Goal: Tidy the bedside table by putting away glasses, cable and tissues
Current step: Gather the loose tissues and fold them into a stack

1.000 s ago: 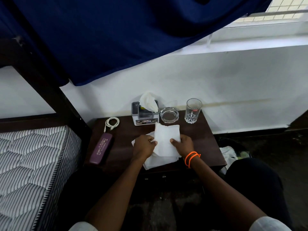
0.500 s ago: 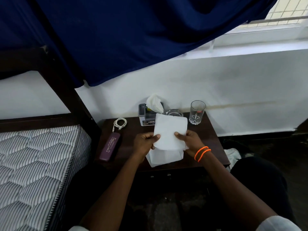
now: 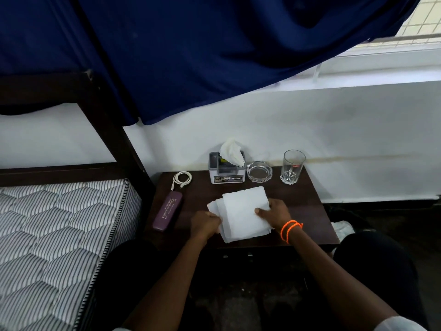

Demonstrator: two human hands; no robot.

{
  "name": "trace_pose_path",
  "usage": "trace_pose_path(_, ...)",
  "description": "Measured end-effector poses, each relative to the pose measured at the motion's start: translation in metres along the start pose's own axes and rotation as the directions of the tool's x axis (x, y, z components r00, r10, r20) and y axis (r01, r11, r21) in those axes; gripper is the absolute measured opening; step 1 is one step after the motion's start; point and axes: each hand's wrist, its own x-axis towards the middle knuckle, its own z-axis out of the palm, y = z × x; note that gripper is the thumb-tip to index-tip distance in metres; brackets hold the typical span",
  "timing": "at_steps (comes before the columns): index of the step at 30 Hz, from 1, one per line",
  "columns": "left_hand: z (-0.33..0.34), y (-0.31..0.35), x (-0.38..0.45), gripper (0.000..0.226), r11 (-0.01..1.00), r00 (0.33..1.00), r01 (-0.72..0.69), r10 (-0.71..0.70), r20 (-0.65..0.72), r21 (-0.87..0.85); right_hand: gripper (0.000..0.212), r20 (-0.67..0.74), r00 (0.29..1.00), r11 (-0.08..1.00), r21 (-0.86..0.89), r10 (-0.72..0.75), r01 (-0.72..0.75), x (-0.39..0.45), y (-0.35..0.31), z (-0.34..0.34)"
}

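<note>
tissues (image 3: 243, 213): loose white stack lies flat on the bedside table (image 3: 307, 211), near its front edge, about midway between the left and right edges.

head view. left hand (image 3: 205, 224) pinches the stack's left edge, fingers curled over it. right hand (image 3: 274, 215) rests on the right side of the stack, thumb on top and fingers seemingly tucked round its edge; grasping, not released. the sheets are stacked unevenly, with lower layers showing at the left and at the front.

progress, as judged: glasses case (image 3: 167, 215) lies shut along the left edge, so the glasses are probably already inside, though contents are hidden. cable (image 3: 182, 179) is coiled at the back left corner, just behind the case. tissues are gathered but not yet put away. tissue box (image 3: 226, 172) at the back edge has one sheet standing out of its slot; it looks like the place for them.

room: ashtray (image 3: 259, 172) stands just right of the box, drinking glass (image 3: 293, 167) further right near the back right corner. bare table lies between stack and box, so a straight push back is open. the stack's front corner sits very near the front edge; a slip could drop sheets off it. bed (image 3: 59, 235) adjoins the left edge.
</note>
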Motion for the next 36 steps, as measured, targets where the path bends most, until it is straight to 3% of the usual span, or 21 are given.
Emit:
trace_pose_path(6,0.008,0.001,0.008,0.042,0.997,1.000,-0.006,0.004,-0.030,-0.071,0.018,-0.020,0.999,0.972,-0.233,-0.042,0.036,0.005,-0.002,0.018)
trace_pose_path(11,0.011,0.006,0.007,0.063,0.984,0.998,0.048,-0.054,-0.029,-0.169,0.031,-0.024,0.999,0.952,-0.306,-0.023,0.014,0.011,-0.003,0.026)
trace_pose_path(13,0.012,0.007,0.005,0.057,0.974,0.996,0.079,-0.086,-0.021,-0.214,0.043,-0.022,1.000,0.955,-0.297,0.010,-0.016,0.013,-0.004,0.027)
trace_pose_path(17,0.015,0.006,0.004,0.018,0.966,0.994,0.109,-0.107,0.022,-0.235,0.044,-0.016,1.000,0.949,-0.316,0.007,-0.012,0.015,-0.004,0.027)
trace_pose_path(25,0.017,0.012,0.005,0.035,0.991,0.986,-0.128,0.131,-0.102,0.044,0.042,-0.018,1.000,0.949,-0.316,0.005,-0.010,0.015,-0.001,0.027)
trace_pose_path(28,0.019,0.010,0.005,0.041,0.985,0.979,-0.172,0.174,-0.109,0.022,0.043,-0.025,1.000,0.952,-0.305,0.010,-0.017,0.016,0.001,0.027)
trace_pose_path(36,0.022,0.010,0.006,0.012,0.982,0.979,-0.186,0.186,-0.087,0.013,0.037,-0.018,1.000,0.961,-0.276,-0.008,0.002,0.018,0.004,0.026)
